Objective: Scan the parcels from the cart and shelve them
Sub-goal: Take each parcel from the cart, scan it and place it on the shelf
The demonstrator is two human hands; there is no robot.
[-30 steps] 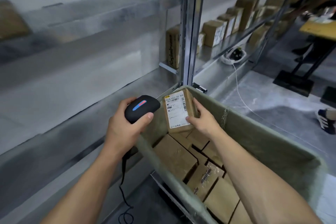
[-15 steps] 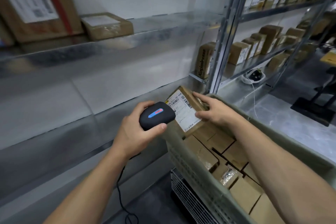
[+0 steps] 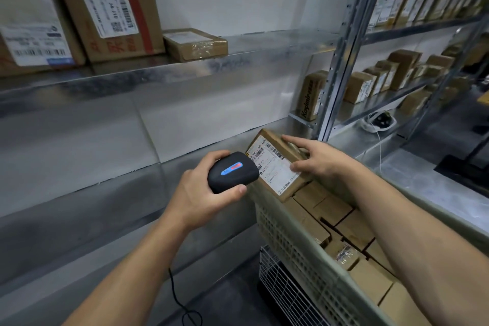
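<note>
Head view. Left hand [image 3: 195, 193]: wrapped round a black corded scanner [image 3: 232, 176], whose nose is just beside the label's left edge. Right hand [image 3: 317, 160]: pinches a small brown parcel [image 3: 275, 167], fingers over its top, thumb on its white barcode label; the code reads roughly "P021-00". The parcel is tilted above the far left corner of the cart [image 3: 304, 259].

Cart: grey-green perforated wall, packed with brown cartons [image 3: 333, 209].

Upper metal shelf [image 3: 158, 69], far left: tall carton [image 3: 105, 2] with red print and a label reading "J4 J10"; beside it, a flat taped parcel [image 3: 195, 43].

Right shelving: rows of labelled boxes [image 3: 397, 74], print too small to read.
</note>
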